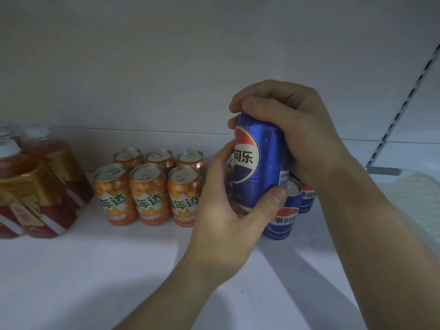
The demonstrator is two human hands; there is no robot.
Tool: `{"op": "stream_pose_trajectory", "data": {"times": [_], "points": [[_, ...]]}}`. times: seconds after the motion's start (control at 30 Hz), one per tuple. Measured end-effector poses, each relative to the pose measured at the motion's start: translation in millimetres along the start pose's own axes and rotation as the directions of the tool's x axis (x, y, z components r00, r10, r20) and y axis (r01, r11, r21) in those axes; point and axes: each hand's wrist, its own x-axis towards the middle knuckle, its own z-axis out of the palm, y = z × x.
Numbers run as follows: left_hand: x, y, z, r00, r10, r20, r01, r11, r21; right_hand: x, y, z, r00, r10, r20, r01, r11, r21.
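The left grip [226, 210] and right grip [297, 129] both clasp the blue can [266, 163], raised off the shelf [119, 270]. Placement is not yet done: shelved blue cans [282, 222] stand just below the grips, orange cans [147, 194] to their left.

Both hands hold one blue cola can [259, 160] above the white shelf [119, 270]. The right hand [297, 132] wraps over the can's top and rear side; the left hand [228, 210] cups its base, thumb across the lower front. The can is tilted, logo facing the camera. Below and behind it stand more blue cola cans [282, 217] on the shelf. Six orange soda cans [150, 191] stand in two rows to the left. Amber bottles with gold labels [35, 186] stand at far left.
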Motion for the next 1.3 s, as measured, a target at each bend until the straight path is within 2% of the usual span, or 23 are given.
{"op": "stream_pose_trajectory", "data": {"times": [0.2, 0.37, 0.5, 0.6, 0.7, 0.83, 0.93, 1.07, 1.17, 1.3], "points": [[-1, 6, -4, 0.999, -0.019, 0.037, 0.025, 0.987, -0.156, 1, -4, -2, 0.998, -0.043, 0.049, 0.040, 0.997, 0.062], [-1, 4, -3, 0.999, -0.037, 0.032, 0.042, 0.985, -0.166, 0, -1, -2, 0.998, -0.052, 0.033, 0.050, 0.996, 0.068], [0, 2, -1, 0.999, 0.004, 0.039, -0.003, 1.000, -0.026, -1, -1, -1, 0.997, -0.079, 0.007, 0.078, 0.993, 0.091], [-1, 1, 2, 0.994, 0.085, -0.064, -0.080, 0.994, 0.080, 1, -2, 2, 0.997, -0.076, 0.017, 0.074, 0.990, 0.120], [-2, 1, 1, 0.966, 0.186, -0.180, -0.143, 0.963, 0.228, 3, -2, 2, 0.995, -0.092, 0.040, 0.088, 0.993, 0.078], [-3, -1, -5, 0.939, 0.244, -0.243, -0.160, 0.934, 0.321, 2, -1, 5, 0.995, -0.052, 0.084, 0.046, 0.996, 0.072], [-3, -2, -4, 0.948, 0.225, -0.225, -0.160, 0.949, 0.273, 1, 0, 6, 0.995, -0.031, 0.091, 0.023, 0.996, 0.082], [-5, 2, -2, 0.968, 0.199, -0.152, -0.171, 0.969, 0.181, 2, 1, 6, 0.995, 0.002, 0.105, -0.021, 0.983, 0.183], [-4, 1, -5, 0.989, 0.122, -0.090, -0.111, 0.987, 0.117, 4, 3, 5, 0.997, -0.003, 0.079, -0.011, 0.982, 0.188], [0, 0, -8, 0.995, 0.078, -0.055, -0.063, 0.970, 0.236, 4, 7, 8, 0.999, 0.000, 0.043, -0.009, 0.983, 0.185]]}}
